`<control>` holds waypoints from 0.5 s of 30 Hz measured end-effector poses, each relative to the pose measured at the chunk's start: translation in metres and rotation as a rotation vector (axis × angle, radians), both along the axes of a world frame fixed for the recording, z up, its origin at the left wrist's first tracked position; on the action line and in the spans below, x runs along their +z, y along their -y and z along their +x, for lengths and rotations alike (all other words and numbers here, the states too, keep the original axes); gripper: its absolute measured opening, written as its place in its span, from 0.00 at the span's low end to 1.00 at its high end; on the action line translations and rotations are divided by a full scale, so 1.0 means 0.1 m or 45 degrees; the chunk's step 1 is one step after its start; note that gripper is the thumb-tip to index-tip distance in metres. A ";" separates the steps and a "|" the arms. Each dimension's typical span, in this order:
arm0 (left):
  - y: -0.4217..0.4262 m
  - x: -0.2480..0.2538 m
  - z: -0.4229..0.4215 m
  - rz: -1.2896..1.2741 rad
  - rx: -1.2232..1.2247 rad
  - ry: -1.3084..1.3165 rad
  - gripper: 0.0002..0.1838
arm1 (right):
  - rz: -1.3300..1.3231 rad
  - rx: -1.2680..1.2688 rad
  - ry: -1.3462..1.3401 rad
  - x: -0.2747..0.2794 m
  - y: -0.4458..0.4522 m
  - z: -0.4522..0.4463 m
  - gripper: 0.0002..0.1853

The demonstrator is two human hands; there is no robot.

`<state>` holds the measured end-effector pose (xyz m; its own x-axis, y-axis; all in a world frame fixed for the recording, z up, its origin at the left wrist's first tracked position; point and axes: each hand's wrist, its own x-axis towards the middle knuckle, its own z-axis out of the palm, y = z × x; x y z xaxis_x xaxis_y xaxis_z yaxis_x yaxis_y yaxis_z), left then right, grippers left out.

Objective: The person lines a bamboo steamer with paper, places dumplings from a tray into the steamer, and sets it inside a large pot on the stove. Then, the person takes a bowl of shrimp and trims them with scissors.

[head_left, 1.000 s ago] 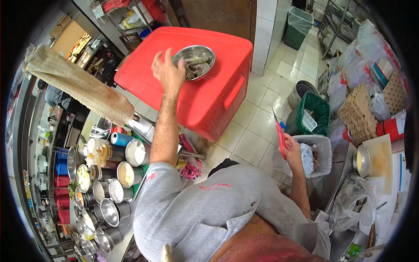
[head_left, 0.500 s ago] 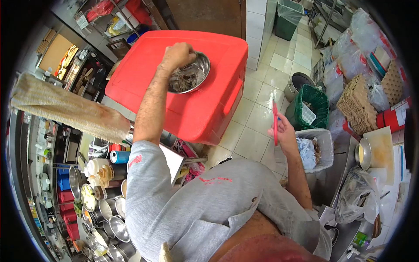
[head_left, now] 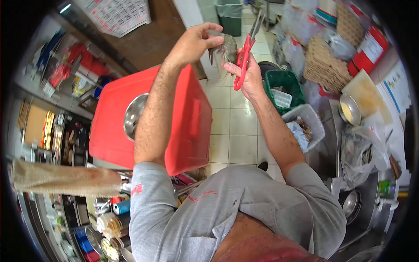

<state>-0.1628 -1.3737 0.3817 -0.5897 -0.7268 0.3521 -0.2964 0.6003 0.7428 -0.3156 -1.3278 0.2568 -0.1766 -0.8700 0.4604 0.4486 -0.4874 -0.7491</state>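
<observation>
My left hand point(head_left: 196, 43) pinches a greyish shrimp point(head_left: 228, 47) between thumb and fingers, up in the air beyond the red cooler's right side. Close to its right is my right hand point(head_left: 249, 75), closed on red-handled scissors point(head_left: 245, 61) whose metal blades point up and away. Thin feelers hang from the shrimp between the two hands. A steel bowl point(head_left: 133, 114) rests on the red cooler point(head_left: 109, 105); my left forearm hides part of the bowl, and its contents cannot be made out.
A green-lined bin point(head_left: 286, 89) and a grey bin point(head_left: 316, 126) stand on the tiled floor at the right. Farther right are egg trays point(head_left: 325, 65), a sink and a plastic bag point(head_left: 360, 157). A towel point(head_left: 65, 179) hangs at the left, above containers.
My left hand has left the bowl and lifted a shrimp to the right. My right hand has raised the scissors beside it. The view has turned to the right.
</observation>
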 end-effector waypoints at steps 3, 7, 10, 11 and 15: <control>0.13 -0.37 -0.60 0.078 -0.090 0.062 0.19 | 0.046 -0.079 0.074 -0.18 -0.12 -0.68 0.27; 0.28 -1.01 -1.28 0.332 -0.424 0.112 0.21 | 0.235 -0.127 -0.200 -0.43 -0.26 -1.81 0.28; 0.22 -1.40 -1.87 0.562 -0.615 0.053 0.24 | 0.439 -0.119 -0.718 -0.42 -0.44 -2.40 0.32; 0.19 -1.51 -2.06 0.598 -0.636 0.036 0.25 | 0.464 -0.140 -0.714 -0.48 -0.45 -2.57 0.32; 0.15 -1.72 -2.73 0.367 -0.657 0.292 0.23 | 0.508 -0.069 -0.797 -0.67 -0.43 -3.06 0.35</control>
<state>-0.4359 -1.3885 0.2097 -0.9267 -0.3758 0.0078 -0.1931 0.4938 0.8479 -0.6215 -1.2851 0.1897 -0.0325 -0.9897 0.1395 -0.1370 -0.1339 -0.9815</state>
